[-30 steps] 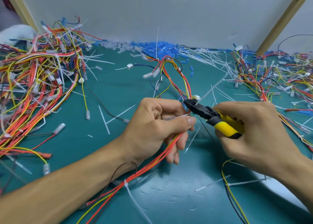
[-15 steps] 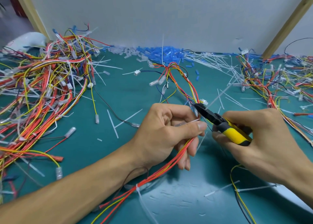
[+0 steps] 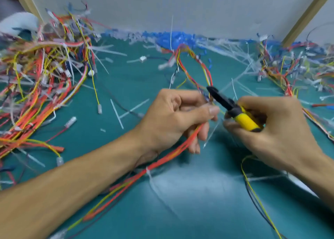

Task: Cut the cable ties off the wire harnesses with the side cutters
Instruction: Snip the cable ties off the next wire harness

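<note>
My left hand (image 3: 173, 117) grips a wire harness (image 3: 173, 153) of red, orange and yellow wires that runs from the lower left up through the fist and loops away toward the back. My right hand (image 3: 271, 130) holds the side cutters (image 3: 235, 112), with yellow and black handles. Their black jaws point up and left and touch the harness just beyond my left thumb. A white cable tie (image 3: 148, 172) still wraps the harness below my left wrist, and a loose white tie strip (image 3: 210, 136) hangs under my left fingers. The frame is motion-blurred.
A big tangle of harnesses (image 3: 39, 87) covers the left of the green mat (image 3: 189, 202); another pile (image 3: 298, 70) lies at the right. Cut white tie strips (image 3: 117, 114) and blue pieces (image 3: 173, 38) litter the back by the grey wall. A yellow and black wire (image 3: 253, 190) trails at the lower right.
The view shifted and blurred. The cutter jaws stay at the harness by my left thumb, and a white tie strip now hangs loose below my left fingers.
</note>
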`<state>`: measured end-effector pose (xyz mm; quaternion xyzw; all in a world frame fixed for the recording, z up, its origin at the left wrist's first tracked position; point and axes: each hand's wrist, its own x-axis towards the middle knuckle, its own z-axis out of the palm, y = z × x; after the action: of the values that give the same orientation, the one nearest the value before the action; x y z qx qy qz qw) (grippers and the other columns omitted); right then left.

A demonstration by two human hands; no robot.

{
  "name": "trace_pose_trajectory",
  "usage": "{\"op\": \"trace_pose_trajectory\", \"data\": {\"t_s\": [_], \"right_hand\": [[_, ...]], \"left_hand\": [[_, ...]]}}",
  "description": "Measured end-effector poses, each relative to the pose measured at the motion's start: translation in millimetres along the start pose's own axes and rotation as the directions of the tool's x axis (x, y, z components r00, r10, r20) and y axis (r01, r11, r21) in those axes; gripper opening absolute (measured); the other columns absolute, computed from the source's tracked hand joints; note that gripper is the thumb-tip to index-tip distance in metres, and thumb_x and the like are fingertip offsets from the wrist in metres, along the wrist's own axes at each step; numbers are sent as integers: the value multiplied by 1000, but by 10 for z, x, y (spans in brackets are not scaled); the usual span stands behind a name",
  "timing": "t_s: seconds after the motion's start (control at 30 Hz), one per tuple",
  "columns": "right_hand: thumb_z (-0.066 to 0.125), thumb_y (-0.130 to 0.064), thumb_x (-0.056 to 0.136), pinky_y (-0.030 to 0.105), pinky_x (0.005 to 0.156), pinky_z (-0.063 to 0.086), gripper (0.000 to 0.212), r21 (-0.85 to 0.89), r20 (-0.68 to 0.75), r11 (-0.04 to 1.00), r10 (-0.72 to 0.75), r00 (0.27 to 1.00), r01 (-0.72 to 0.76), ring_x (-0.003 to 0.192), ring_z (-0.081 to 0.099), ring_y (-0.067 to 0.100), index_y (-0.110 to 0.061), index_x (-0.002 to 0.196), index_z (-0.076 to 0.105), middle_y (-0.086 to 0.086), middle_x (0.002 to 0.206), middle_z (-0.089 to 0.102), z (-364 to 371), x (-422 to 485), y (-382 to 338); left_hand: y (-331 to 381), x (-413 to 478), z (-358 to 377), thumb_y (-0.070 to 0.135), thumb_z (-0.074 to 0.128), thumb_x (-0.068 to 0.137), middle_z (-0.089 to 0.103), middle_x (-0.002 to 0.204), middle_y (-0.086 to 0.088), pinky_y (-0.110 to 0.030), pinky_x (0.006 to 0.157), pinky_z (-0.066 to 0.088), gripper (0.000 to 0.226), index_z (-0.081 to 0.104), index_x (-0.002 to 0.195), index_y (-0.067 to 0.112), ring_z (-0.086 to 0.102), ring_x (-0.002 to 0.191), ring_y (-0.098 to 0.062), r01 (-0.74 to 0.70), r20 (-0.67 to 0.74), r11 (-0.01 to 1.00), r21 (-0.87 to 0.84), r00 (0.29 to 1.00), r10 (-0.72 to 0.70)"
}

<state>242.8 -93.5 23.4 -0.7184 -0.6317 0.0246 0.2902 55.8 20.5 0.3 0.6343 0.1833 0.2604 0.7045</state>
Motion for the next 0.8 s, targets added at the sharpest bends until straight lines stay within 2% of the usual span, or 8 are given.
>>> {"op": "trace_pose_trajectory", "data": {"t_s": [0.07,0.13,0.3,0.4,0.5,0.67,0.8], "right_hand": [[70,-34,77,47,55,47,26,-35,-15,999,12,1000,-13,60,51,38,-8,77,68,18,61,54,33,26,1],[70,-33,76,53,58,52,27,-9,-16,1000,20,1000,-21,63,59,39,-7,79,68,24,66,59,71,59,52],[72,-43,80,56,61,55,33,-58,-78,998,15,997,-20,71,59,47,-12,89,65,23,73,62,117,81,194],[71,-41,81,58,56,53,28,-19,-66,999,45,997,-46,63,57,45,-14,85,64,24,68,60,120,116,240],[71,-45,82,57,58,52,33,-53,-78,998,41,996,-45,64,55,45,-15,92,63,20,70,59,130,110,262],[68,-38,83,58,56,50,32,-61,-60,997,41,997,-45,64,52,45,-7,80,59,27,67,54,109,82,202],[68,-39,83,50,57,50,34,-120,-75,993,-7,997,-3,66,53,46,-5,79,62,26,67,56,64,58,93]], "left_hand": [[-5,12,1,4,63,99,62,57,-14,-35,46,48,21,64,92,-16,51,32,-19,-10,-39,998,60,999,12],[2,29,3,5,63,100,64,60,-14,-39,50,48,19,66,94,-13,52,34,-19,-14,-58,995,102,998,20],[31,17,-23,9,62,102,67,66,-14,-32,46,50,22,67,100,-12,54,38,-21,-22,-68,991,134,997,32],[41,38,-17,11,62,102,69,67,-13,-29,44,50,22,68,100,-11,56,39,-22,-7,-46,990,142,999,14],[46,41,-23,11,62,102,70,66,-12,-26,44,49,21,68,99,-9,57,39,-22,-6,-40,992,127,999,11],[33,62,-31,14,63,102,71,68,-12,-26,45,49,20,71,96,-3,58,40,-22,-19,-8,991,136,1000,20],[24,64,-29,12,63,102,70,65,-11,-27,45,51,17,71,96,-3,58,39,-21,-20,-6,994,111,1000,20]]}}
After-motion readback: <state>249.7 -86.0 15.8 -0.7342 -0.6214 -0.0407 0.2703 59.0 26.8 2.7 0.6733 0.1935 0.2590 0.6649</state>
